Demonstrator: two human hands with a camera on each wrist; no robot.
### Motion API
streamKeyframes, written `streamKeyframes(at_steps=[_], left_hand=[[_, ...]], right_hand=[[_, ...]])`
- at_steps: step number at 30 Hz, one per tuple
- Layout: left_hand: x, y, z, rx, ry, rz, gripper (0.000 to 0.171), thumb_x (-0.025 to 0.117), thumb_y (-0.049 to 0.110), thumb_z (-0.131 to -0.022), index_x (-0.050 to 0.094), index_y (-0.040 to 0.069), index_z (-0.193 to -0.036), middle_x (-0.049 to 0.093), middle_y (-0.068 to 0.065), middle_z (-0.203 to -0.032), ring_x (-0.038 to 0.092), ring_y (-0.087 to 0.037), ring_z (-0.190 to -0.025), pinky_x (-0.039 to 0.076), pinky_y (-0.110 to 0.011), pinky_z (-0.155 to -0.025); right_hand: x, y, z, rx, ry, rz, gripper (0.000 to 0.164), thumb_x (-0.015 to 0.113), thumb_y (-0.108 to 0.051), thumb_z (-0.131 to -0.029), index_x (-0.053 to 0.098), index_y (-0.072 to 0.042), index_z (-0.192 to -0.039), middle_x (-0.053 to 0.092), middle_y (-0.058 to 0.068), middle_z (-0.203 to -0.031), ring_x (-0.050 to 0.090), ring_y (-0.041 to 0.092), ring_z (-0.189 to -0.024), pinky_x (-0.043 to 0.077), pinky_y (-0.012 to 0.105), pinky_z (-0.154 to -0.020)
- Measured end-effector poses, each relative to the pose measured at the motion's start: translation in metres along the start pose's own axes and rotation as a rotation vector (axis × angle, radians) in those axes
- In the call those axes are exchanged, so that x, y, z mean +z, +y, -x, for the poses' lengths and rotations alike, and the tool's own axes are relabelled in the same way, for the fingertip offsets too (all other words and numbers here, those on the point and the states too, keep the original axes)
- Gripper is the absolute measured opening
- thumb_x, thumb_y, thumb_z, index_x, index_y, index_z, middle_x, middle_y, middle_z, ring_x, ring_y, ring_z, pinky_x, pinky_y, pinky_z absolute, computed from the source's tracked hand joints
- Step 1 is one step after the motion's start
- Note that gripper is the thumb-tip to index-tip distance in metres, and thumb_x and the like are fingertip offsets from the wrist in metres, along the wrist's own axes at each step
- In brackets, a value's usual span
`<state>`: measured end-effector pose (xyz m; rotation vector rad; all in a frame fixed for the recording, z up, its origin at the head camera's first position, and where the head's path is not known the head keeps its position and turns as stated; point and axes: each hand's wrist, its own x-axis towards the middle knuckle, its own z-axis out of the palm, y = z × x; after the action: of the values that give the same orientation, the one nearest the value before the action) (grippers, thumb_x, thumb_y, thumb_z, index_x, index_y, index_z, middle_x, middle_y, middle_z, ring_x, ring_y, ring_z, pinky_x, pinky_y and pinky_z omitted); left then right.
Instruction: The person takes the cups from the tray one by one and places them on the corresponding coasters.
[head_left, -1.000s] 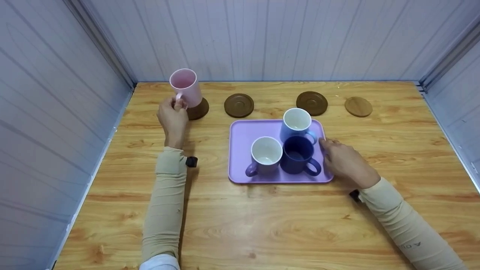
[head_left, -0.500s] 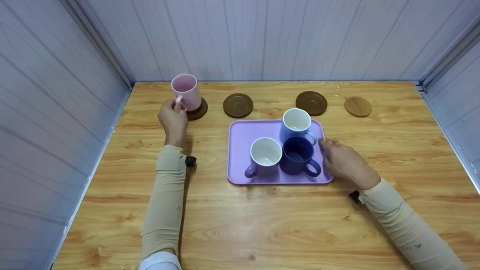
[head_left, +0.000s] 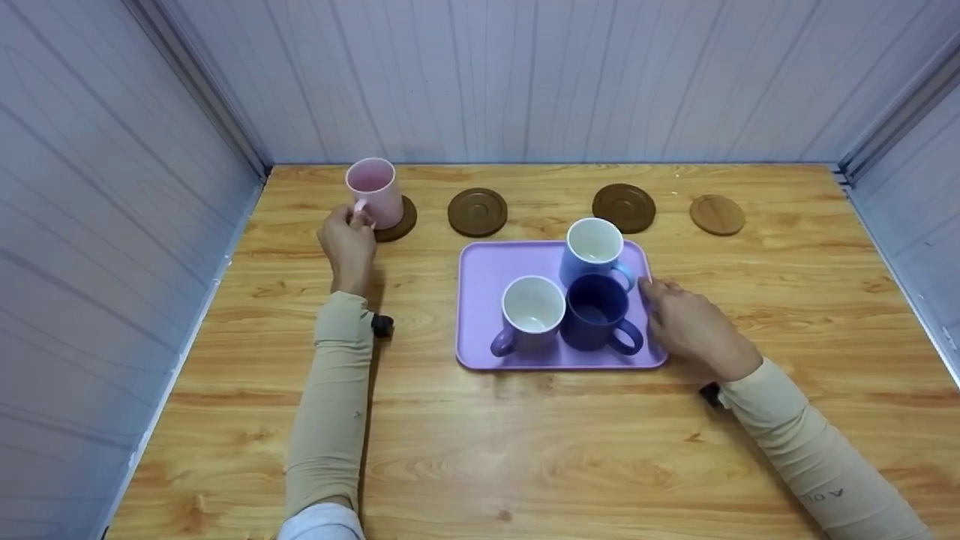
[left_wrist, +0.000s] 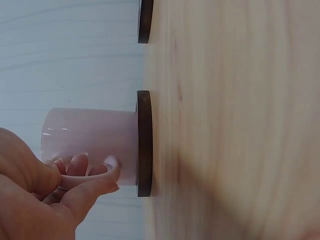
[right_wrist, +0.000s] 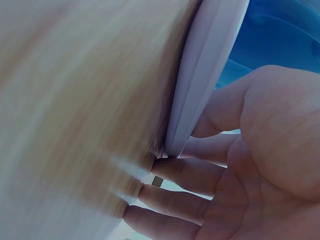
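My left hand (head_left: 349, 244) pinches the handle of a pink mug (head_left: 381, 202) at the back left. The mug stands upright, its base right on a dark brown round coaster (left_wrist: 144, 150), as the left wrist view shows. At the right edge of a lilac tray (head_left: 487, 262), my right hand (head_left: 690, 322) holds the rim, its thumb (right_wrist: 225, 115) over the tray wall and other fingertips down at the tabletop. On the tray stand a light blue mug (head_left: 581, 264), a navy mug (head_left: 585, 330) and a purple-handled mug (head_left: 532, 337) with a white inside.
Behind the tray lie two more dark coasters, one to the left (head_left: 478, 212) and one to the right (head_left: 624, 208). A lighter wooden coaster (head_left: 718, 215) is farther right. Pale panel walls (head_left: 495, 82) close off the wooden table (head_left: 487, 450) at the back and both sides.
My left hand has lowered the pink mug down onto the left coaster, still gripping its handle. The right hand and the tray have stayed in place.
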<state>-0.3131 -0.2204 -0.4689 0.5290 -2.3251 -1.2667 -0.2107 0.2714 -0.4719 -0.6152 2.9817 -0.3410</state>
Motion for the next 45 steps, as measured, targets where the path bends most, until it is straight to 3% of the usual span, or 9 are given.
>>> streamKeyframes(at_steps=[14,21,33,36,41,45], left_hand=[[-0.002,0.000,0.001,0.007,-0.021,0.040,0.020,0.056,0.009,-0.103,0.072,-0.003,-0.104,0.074,-0.015,-0.100,0.064,-0.022,-0.090,0.047,-0.026,-0.072],[-0.001,-0.002,0.002,-0.015,-0.040,0.063,0.021,0.056,0.012,-0.104,0.072,-0.001,-0.108,0.072,-0.011,-0.102,0.063,-0.020,-0.094,0.049,-0.028,-0.078],[-0.003,-0.001,0.004,-0.023,-0.043,0.065,0.020,0.055,0.013,-0.101,0.068,-0.002,-0.105,0.068,-0.010,-0.097,0.060,-0.021,-0.091,0.048,-0.031,-0.079],[-0.005,-0.001,0.004,-0.032,-0.046,0.049,0.024,0.056,0.017,-0.098,0.067,-0.001,-0.110,0.067,-0.010,-0.099,0.061,-0.022,-0.092,0.049,-0.032,-0.081],[-0.014,0.004,0.004,-0.066,-0.039,0.033,0.045,0.058,0.026,-0.095,0.062,0.002,-0.133,0.069,-0.012,-0.116,0.063,-0.023,-0.105,0.050,-0.036,-0.093],[-0.025,0.015,0.005,-0.067,0.031,0.029,0.050,0.060,0.029,-0.094,0.058,0.005,-0.138,0.064,-0.014,-0.127,0.058,-0.025,-0.118,0.045,-0.038,-0.103]], right_hand=[[0.002,0.002,0.000,-0.032,0.041,0.000,0.051,0.052,-0.009,-0.098,0.049,0.010,-0.146,0.057,0.034,-0.140,0.056,0.053,-0.127,0.048,0.069,-0.096],[0.003,0.002,0.002,-0.042,0.058,-0.007,0.050,0.053,-0.008,-0.098,0.051,0.010,-0.145,0.060,0.034,-0.135,0.059,0.052,-0.122,0.050,0.067,-0.093],[0.001,0.000,0.002,-0.021,0.027,-0.006,0.052,0.051,-0.009,-0.100,0.048,0.009,-0.148,0.054,0.035,-0.143,0.053,0.053,-0.131,0.045,0.070,-0.100],[0.002,0.000,0.002,-0.012,0.013,-0.007,0.053,0.051,-0.009,-0.099,0.047,0.009,-0.149,0.052,0.034,-0.145,0.050,0.054,-0.134,0.043,0.070,-0.103],[0.002,0.000,0.001,-0.017,0.012,0.001,0.053,0.051,-0.010,-0.099,0.047,0.010,-0.148,0.054,0.035,-0.143,0.051,0.055,-0.133,0.045,0.069,-0.102],[0.001,-0.001,0.001,-0.007,0.006,0.000,0.054,0.051,-0.009,-0.099,0.046,0.009,-0.150,0.054,0.034,-0.144,0.051,0.055,-0.132,0.045,0.070,-0.100]])
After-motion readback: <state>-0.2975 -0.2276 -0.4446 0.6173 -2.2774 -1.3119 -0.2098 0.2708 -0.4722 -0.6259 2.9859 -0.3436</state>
